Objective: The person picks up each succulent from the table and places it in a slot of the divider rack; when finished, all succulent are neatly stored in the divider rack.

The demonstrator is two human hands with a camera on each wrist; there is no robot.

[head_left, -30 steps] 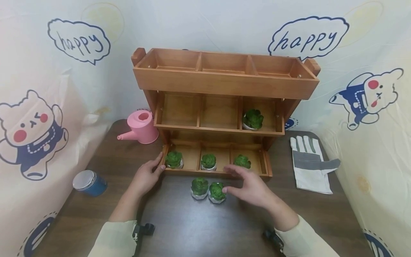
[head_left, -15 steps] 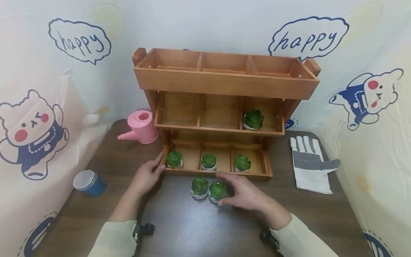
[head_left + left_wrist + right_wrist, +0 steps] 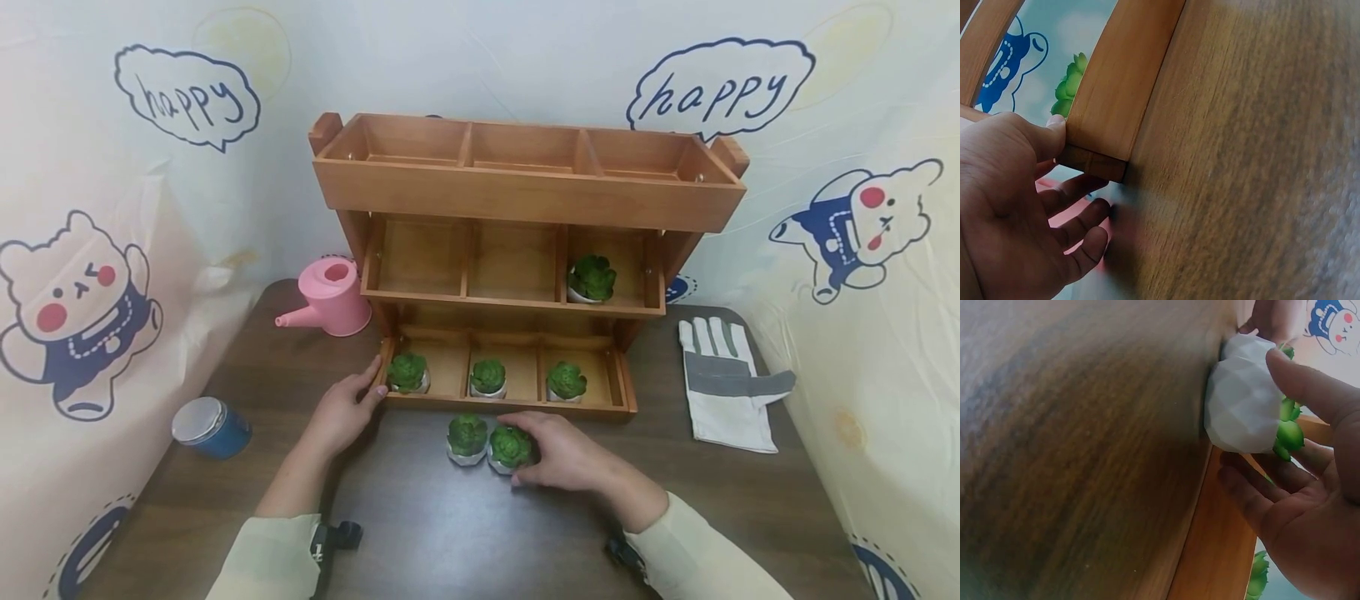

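Note:
Near the lower left corner of a three-tier wooden planter shelf (image 3: 525, 198), my left hand (image 3: 341, 418) pinches the bottom tray's end, thumb inside and fingers outside. My right hand (image 3: 570, 454) curls round the right-hand one of two potted succulents on the table. That potted succulent (image 3: 510, 447) has a white faceted pot (image 3: 1244, 403), with the thumb (image 3: 1304, 381) on one side and fingers below in the right wrist view. Its twin, another potted succulent (image 3: 467, 437), stands close against it on the left. The bottom tray holds a succulent (image 3: 407, 372) left, one (image 3: 488, 377) centre and one (image 3: 566, 381) right.
The middle tier bears a succulent (image 3: 592, 279) in its right compartment. A pink watering can (image 3: 330, 296) stands left of the shelf, and a blue jar (image 3: 213, 427) with a silver lid nearer me. Work gloves (image 3: 723, 383) lie on the right.
My right hand has come left and down from beside the bottom tray's right compartment and closed round the right-hand potted succulent on the table. The left hand stays at the tray corner.

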